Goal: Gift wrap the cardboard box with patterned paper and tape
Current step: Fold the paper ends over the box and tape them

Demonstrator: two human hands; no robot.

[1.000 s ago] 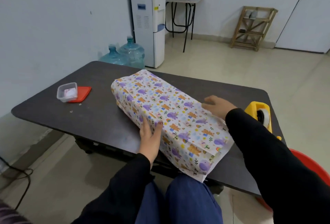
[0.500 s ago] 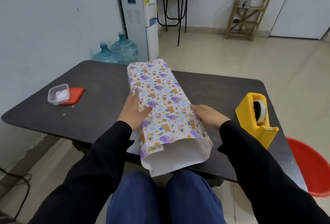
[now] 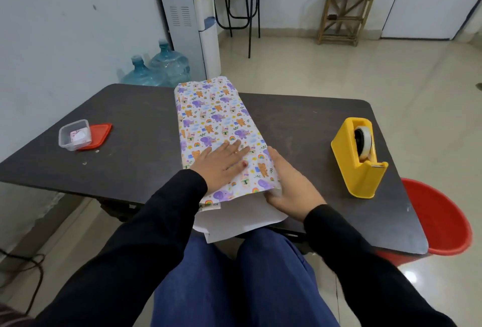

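Head view: you are pressing left hand (image 3: 221,165) flat, fingers straight, atop cardboard box (image 3: 214,118) mid-counter (image 3: 130,123). Right hand (image 3: 289,191), fingers straight, is bracing right side. Patterned paper (image 3: 242,219) covering body; near end gaping, not yet folded or taped. Tape dispenser (image 3: 362,167) at right.

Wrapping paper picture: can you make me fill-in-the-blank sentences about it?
1. The tape dispenser is coloured ____.
2. The left hand lies flat on ____ of the wrapped box.
3. The lid beside the plastic container is ____.
Missing words: yellow; top; red.
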